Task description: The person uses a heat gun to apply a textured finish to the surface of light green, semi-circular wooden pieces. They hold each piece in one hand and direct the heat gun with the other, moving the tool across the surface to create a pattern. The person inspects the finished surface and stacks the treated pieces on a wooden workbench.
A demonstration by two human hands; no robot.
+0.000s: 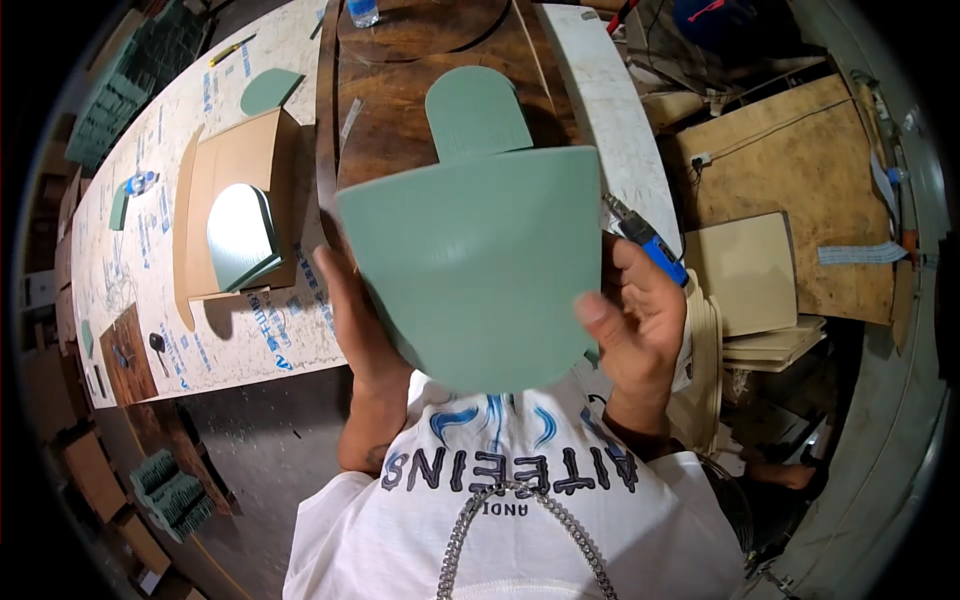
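Observation:
A green panel (480,270) with one rounded end and one straight end is held up in front of my chest, its rounded end toward me. My left hand (350,320) grips its left edge, with most of the fingers hidden behind it. At the right edge, my right hand (640,325) holds it with the thumb on the near side and the fingers curled. Another green panel (478,110) of similar shape lies beyond on the dark wooden surface (390,90), partly covered by the held one.
An open cardboard box (240,155) with several green panels (240,235) stands on the white table (150,270) to the left. Right of my hands lies a blue and black power tool (650,245). Beige boards (745,270) are stacked further right; a bottle (363,12) stands at the far edge.

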